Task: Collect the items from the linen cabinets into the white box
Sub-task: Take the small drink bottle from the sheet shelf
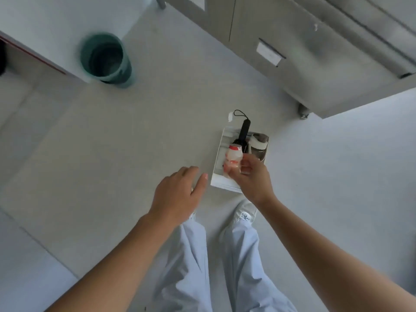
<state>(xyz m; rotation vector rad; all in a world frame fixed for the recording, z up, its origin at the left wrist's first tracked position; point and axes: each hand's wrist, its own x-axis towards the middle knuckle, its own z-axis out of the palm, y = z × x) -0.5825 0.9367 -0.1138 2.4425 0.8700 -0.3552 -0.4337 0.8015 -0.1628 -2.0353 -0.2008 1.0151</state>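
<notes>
The white box (218, 176) stands on the floor just ahead of my feet. A black folded umbrella (244, 129) with a wrist loop leans out over its far end, and a white-and-grey cup-like item (258, 141) lies beside the umbrella inside. My right hand (253, 176) grips a small white bottle with red-orange print (234, 158) and holds it over the box. My left hand (177, 194) hovers left of the box, fingers apart, holding nothing.
A grey metal cabinet (315, 64) with label holders on its doors stands at the upper right on small feet. A teal bin (107, 59) sits at the upper left beside a white piece of furniture (33, 30). My legs and shoes (244, 216) are below the box.
</notes>
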